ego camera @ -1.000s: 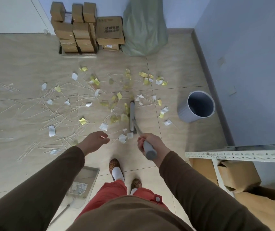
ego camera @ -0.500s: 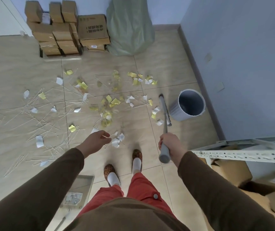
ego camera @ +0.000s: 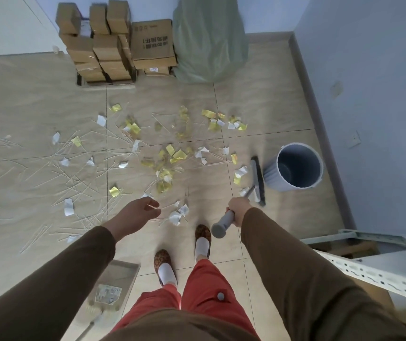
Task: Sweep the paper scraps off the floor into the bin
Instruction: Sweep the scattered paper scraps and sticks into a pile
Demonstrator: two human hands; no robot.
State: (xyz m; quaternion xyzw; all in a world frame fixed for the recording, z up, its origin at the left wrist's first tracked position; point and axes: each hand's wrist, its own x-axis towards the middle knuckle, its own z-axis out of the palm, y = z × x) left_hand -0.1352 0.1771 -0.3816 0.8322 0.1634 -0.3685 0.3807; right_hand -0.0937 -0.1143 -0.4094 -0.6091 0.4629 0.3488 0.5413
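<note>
Yellow and white paper scraps [ego camera: 172, 156] and thin sticks lie scattered over the tiled floor ahead of me. My right hand [ego camera: 237, 210] is shut on the grey handle of a broom [ego camera: 257, 177], whose head rests on the floor just left of the grey round bin [ego camera: 298, 168]. A few scraps lie right beside the broom head. My left hand [ego camera: 140, 210] hovers over the floor with fingers loosely apart, holding nothing. A grey dustpan [ego camera: 116, 284] lies on the floor by my left foot.
Stacked cardboard boxes [ego camera: 113, 43] and a green sack [ego camera: 209, 38] stand against the far wall. A blue wall [ego camera: 369, 94] runs along the right. A metal shelf frame [ego camera: 369, 262] with cartons beneath is at the lower right.
The broom head has swung from the middle of the scraps to the right, ending beside the bin. My right hand moved right with it. My left hand stayed roughly in place.
</note>
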